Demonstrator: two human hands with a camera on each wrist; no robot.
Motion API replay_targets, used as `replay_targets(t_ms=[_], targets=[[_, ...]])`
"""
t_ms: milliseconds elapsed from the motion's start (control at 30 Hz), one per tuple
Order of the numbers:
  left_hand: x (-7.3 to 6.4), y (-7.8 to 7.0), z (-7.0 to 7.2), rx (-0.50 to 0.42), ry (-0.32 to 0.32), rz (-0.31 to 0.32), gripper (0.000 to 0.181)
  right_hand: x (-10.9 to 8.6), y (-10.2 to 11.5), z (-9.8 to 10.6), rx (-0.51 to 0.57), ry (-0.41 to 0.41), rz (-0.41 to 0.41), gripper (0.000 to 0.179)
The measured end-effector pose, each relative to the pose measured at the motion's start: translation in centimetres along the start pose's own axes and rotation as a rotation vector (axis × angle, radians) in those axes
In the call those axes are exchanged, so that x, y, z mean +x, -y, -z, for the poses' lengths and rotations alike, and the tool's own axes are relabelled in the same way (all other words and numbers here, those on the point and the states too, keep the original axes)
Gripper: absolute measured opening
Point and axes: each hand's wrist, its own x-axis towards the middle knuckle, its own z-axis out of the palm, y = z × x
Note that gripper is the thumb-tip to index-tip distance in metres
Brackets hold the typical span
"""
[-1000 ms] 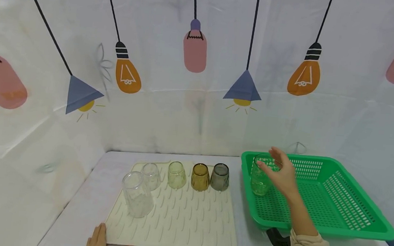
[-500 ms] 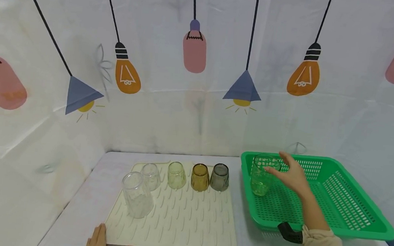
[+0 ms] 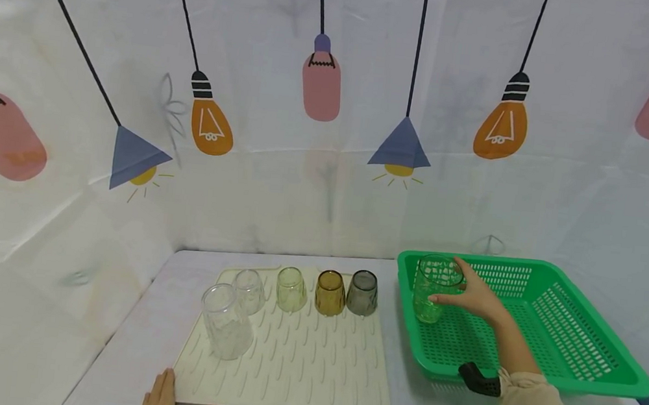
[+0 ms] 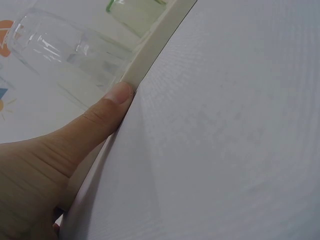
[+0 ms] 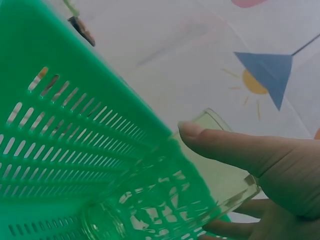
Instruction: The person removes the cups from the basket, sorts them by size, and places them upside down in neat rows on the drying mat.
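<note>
My right hand [image 3: 476, 297] reaches over a tall, pale green-tinted drinking glass [image 3: 429, 287] standing in the left end of the green plastic basket [image 3: 583, 385]. In the right wrist view, the straight thumb [image 5: 220, 142] lies along one side of the glass [image 5: 212, 170], with the other fingers on the opposite side; firm contact cannot be made out. My left hand [image 3: 164, 402] rests at the front left corner of the cream drying mat [image 3: 313, 377], fingers along its left side. The left wrist view has the thumb [image 4: 100, 117] straight against the mat's edge [image 4: 155, 47].
A tall clear glass [image 3: 227, 323] stands at the mat's left. Along its back are a small clear glass [image 3: 249, 290], a light green one [image 3: 291, 288], an amber one [image 3: 330, 292] and a grey one [image 3: 363, 292]. A printed sheet [image 3: 337, 197] hangs behind.
The right hand first drew back to the right from above the glass, then came lower, its thumb and fingers now at the glass's sides. The left hand and the mat stayed put.
</note>
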Motion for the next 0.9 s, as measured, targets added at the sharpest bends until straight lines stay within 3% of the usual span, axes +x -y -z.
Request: replay_targets(t_ms=[467, 900], targets=[[-0.05, -0.01, -0.19, 0.007, -0.004, 0.006, 0.134, 0.51, -0.27, -0.25, 0.009, -0.060, 0.022, 0.099], [0.06, 0.06, -0.25, -0.009, 0.001, 0.037, 0.136, 0.88, -0.54, -0.26, 0.077, -0.025, 0.020, 0.100]])
